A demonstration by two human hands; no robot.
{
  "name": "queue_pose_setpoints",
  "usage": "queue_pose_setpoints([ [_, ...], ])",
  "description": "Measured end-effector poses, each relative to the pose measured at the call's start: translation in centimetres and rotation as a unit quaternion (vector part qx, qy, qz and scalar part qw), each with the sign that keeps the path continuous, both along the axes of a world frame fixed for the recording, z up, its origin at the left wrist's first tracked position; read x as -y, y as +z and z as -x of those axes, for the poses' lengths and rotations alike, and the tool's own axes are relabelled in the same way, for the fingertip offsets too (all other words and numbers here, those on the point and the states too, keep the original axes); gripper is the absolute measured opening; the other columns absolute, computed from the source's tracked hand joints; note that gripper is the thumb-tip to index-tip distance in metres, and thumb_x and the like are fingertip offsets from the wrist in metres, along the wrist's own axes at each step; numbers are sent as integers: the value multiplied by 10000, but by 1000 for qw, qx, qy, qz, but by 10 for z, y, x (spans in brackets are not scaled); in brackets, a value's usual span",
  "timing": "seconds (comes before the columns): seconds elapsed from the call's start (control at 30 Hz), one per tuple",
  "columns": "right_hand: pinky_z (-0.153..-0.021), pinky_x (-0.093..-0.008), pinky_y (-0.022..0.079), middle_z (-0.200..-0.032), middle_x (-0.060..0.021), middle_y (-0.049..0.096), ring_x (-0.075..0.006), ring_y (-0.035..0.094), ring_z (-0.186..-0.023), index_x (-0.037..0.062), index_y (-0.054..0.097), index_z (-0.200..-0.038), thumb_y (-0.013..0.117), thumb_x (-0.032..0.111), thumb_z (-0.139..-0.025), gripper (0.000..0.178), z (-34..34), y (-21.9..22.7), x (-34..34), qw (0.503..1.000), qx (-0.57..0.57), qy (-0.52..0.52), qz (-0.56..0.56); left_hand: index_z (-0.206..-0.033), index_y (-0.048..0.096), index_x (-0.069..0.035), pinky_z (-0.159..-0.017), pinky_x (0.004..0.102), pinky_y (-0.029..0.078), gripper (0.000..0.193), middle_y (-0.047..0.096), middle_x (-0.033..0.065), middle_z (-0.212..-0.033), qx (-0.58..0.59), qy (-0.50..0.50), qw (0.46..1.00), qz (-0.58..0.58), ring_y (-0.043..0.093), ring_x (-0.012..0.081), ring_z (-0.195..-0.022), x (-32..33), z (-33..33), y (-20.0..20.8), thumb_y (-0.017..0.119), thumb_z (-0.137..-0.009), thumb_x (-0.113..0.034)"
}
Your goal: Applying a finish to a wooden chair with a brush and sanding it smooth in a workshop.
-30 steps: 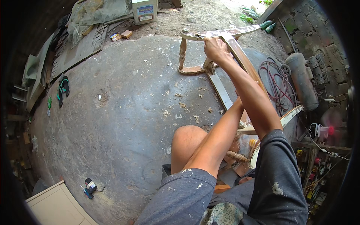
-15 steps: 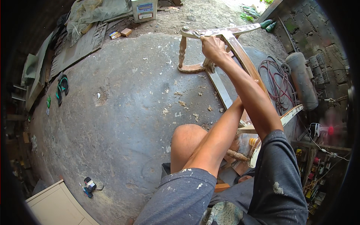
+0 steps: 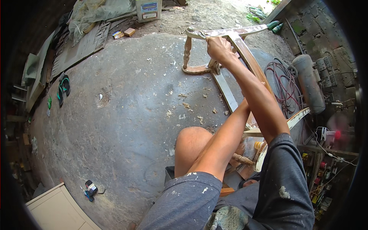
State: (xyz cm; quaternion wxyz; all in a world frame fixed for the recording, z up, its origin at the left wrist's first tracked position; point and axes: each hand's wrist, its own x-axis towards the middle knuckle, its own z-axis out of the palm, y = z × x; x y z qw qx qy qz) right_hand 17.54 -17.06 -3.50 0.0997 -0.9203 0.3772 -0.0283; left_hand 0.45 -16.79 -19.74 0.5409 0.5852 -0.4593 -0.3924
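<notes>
A wooden chair frame (image 3: 248,57), partly stripped of white paint, lies tipped over in front of me at the right. My right hand (image 3: 219,50) is closed in a fist against its far curved rail, near the turned post (image 3: 187,50). A small tip shows at the fingers, but what they grip is too hidden to name. The left forearm (image 3: 226,134) passes beneath the right one toward the long brown rail. Nearly all of my left hand is covered by the right forearm, so its grip cannot be seen. Pale shavings or flakes (image 3: 186,105) lie below the frame.
A grey compressor tank (image 3: 306,76) and a coiled red hose (image 3: 281,86) stand at the right wall. Flip-flops (image 3: 63,90) lie at the left, a cordless drill (image 3: 91,188) and cream panel (image 3: 57,207) at the lower left. A white bucket (image 3: 149,11) sits at the back.
</notes>
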Motion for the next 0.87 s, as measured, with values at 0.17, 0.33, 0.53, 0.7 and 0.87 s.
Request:
queue_pose_setpoints([
  [0.17,-712,-406,551,-901,-232,652,-333,668,-832,-13,676,-918,510,110,-852,217,-11,12,-3,1000,-20,1,15,-1271,342,111,-1064,373,187,604,310,280,-1328,462,304,829,83,260,320,-1252,-3,16,7,543,-913,-333],
  [0.33,-721,-414,548,-899,-240,653,-338,667,-844,-17,676,-918,499,109,-852,227,47,-7,38,995,-84,-45,17,-1212,375,105,-1006,362,255,578,395,246,-1197,-126,17,992,25,340,282,-1123,-4,35,47,593,-881,-315],
  [0.53,-726,-421,546,-924,-251,647,-352,661,-865,-24,674,-920,491,105,-852,234,36,-8,32,998,-51,-35,11,-1278,335,107,-1021,353,247,652,392,243,-1244,-11,57,998,5,345,272,-1155,6,29,31,607,-874,-325],
  [0.7,-727,-411,547,-894,-215,657,-322,669,-830,-1,672,-935,484,105,-856,230,17,5,14,999,-46,-15,14,-1348,270,89,-1046,341,215,732,356,220,-1305,-81,72,993,-54,319,242,-1187,3,16,18,628,-867,-330],
  [0.87,-754,-422,546,-997,-227,648,-332,655,-920,41,681,-975,526,120,-847,215,16,-4,27,998,-52,-45,5,-1442,101,21,-1120,327,112,876,115,196,-1511,-203,14,977,68,61,289,-1403,-6,15,29,613,-864,-393],
])
